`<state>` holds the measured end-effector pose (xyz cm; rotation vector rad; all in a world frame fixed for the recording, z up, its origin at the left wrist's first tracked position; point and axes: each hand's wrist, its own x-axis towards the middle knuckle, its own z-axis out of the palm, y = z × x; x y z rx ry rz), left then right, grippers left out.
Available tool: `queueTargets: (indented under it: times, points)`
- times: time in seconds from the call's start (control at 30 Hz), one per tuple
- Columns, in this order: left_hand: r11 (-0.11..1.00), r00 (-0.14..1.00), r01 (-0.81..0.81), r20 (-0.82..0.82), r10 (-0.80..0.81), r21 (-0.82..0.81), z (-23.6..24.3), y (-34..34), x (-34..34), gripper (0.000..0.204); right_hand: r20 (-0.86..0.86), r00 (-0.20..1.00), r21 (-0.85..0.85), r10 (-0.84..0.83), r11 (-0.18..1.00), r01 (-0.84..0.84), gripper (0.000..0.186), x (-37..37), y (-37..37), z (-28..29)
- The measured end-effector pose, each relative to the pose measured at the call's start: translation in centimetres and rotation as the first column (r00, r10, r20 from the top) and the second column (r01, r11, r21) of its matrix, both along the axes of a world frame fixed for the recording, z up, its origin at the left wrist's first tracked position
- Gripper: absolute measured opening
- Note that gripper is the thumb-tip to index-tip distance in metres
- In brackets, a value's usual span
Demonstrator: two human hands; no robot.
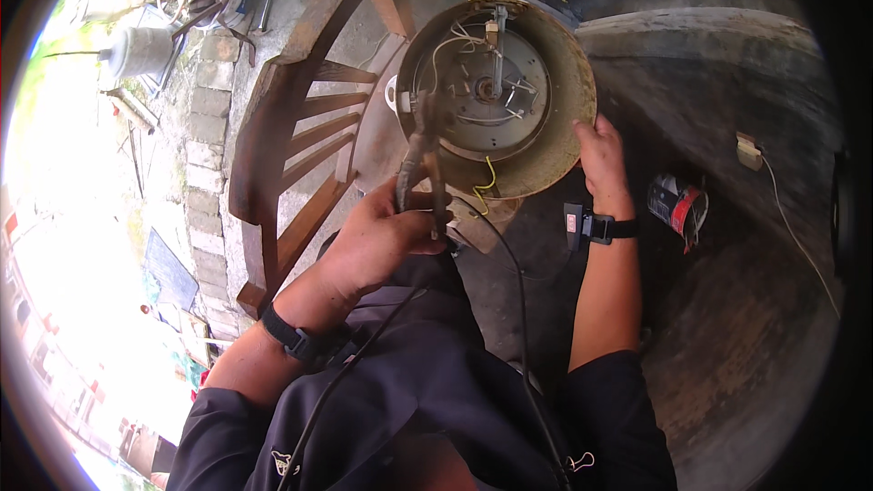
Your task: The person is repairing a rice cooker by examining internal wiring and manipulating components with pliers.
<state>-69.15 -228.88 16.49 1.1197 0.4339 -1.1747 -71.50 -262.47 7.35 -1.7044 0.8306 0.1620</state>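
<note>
My left hand (382, 227) is closed round the handles of a pair of dark, worn pliers (414, 159). Their jaws, smeared by motion, reach over the left rim of an opened round metal appliance housing (571, 100). With thumb on the rim and fingers mostly hidden behind, my right hand (601, 156) grips that housing at its right side. Inside the housing lie a round metal plate (468, 132), a narrow metal bracket (499, 55) and several thin pale wires (439, 50). A yellow wire (489, 184) hangs at the near rim. Whether the jaws touch anything is unclear.
A wooden chair (264, 141) with a slatted side stands at the left, close to the housing. A torn tub (677, 205) sits on the floor to the right. A socket with a pale cord (749, 153) is on the dark wall. Bricks (207, 127) line the bright ground outside.
</note>
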Motion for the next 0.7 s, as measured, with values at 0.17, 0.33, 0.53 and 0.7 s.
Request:
queueTargets:
  times: [0.17, 0.33, 0.53, 0.7]
  points:
    - [0.996, 0.999, -0.024, -0.027, 0.022, -0.083, -1.3, -4.0, 2.0, 0.059, -0.006, 1.0, -0.013, -0.004, 1.0, 0.004, 0.026, -0.1, 0.0, -0.1]
    - [0.979, 0.973, -0.183, -0.159, 0.168, -0.087, -4.1, -6.4, 3.9, 0.039, -0.005, 0.999, 0.062, -0.033, 0.998, 0.033, 0.029, -0.4, -0.4, -0.6]
    - [0.973, 0.967, -0.207, -0.171, 0.188, -0.106, -8.0, -7.9, 4.9, 0.022, 0.0, 1.0, 0.055, -0.018, 0.998, 0.018, 0.028, -0.4, -0.3, -0.8]
    - [0.938, 0.919, -0.323, -0.278, 0.28, -0.126, -9.3, -8.8, 5.2, 0.025, 0.013, 1.0, 0.041, -0.029, 0.999, 0.028, 0.028, -0.4, 0.0, -0.8]
